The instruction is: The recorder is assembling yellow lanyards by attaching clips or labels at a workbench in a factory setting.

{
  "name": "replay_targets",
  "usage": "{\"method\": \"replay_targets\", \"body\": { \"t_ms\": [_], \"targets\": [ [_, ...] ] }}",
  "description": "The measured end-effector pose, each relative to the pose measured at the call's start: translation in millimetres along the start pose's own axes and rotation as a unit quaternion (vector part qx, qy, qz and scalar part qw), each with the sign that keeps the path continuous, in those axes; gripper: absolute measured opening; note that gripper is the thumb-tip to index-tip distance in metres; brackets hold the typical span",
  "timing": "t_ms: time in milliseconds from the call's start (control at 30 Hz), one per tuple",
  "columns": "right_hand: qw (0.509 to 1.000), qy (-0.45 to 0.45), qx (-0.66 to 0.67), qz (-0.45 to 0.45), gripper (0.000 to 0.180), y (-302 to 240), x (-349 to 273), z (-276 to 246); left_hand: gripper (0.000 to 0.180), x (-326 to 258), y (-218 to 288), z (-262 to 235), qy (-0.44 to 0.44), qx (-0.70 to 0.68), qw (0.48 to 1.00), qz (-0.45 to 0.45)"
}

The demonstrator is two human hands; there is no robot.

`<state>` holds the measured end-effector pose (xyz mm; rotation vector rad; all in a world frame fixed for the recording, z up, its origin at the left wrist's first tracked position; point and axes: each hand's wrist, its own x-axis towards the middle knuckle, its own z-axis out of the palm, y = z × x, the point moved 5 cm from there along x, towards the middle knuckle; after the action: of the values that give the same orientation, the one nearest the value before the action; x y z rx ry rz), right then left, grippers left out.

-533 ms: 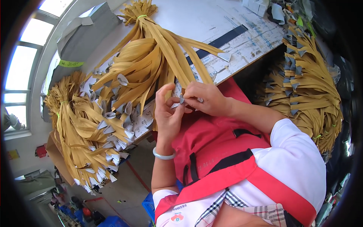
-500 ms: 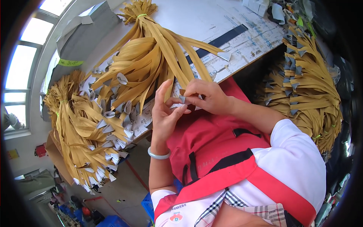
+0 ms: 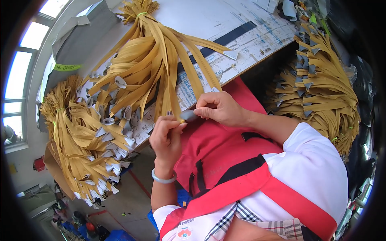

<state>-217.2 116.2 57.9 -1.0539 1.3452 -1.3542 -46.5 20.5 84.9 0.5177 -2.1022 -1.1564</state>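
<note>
A bundle of tan straps (image 3: 161,60) with grey tips lies fanned out on the white table (image 3: 225,20). One strap (image 3: 173,100) runs from the bundle down to my hands. My left hand (image 3: 167,138), with a pale bangle on the wrist, pinches this strap near its end. My right hand (image 3: 221,109) grips the grey tip (image 3: 188,116) at that end, close beside the left hand. Both hands hover at the table's near edge, over my red apron (image 3: 217,148).
A second heap of tan straps (image 3: 84,144) hangs off the table at the left. A third heap (image 3: 321,84) lies at the right. A grey box (image 3: 80,32) stands at the far left of the table, with windows beyond it.
Both hands have drawn the strap end a little down toward my body. The grey tip now shows between them.
</note>
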Motion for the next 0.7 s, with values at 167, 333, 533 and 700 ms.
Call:
{"method": "replay_targets", "body": {
  "t_ms": [167,333,533,700],
  "targets": [
    [0.976,0.125,-0.18,0.014,0.015,33,-20,-76,0.01,-33,-34,-175,0.38,0.154,0.906,-0.108],
    [0.879,0.014,-0.415,-0.233,0.021,23,-12,-23,0.011,-39,-38,-98,0.205,0.072,0.974,-0.061],
    [0.75,-0.111,-0.611,-0.227,0.014,55,16,0,0.011,-37,-65,43,-0.079,-0.056,0.979,-0.178],
    [0.892,-0.156,-0.397,-0.149,0.013,26,20,-5,0.015,-22,-79,51,-0.013,-0.176,0.97,-0.168]
  ]
}}
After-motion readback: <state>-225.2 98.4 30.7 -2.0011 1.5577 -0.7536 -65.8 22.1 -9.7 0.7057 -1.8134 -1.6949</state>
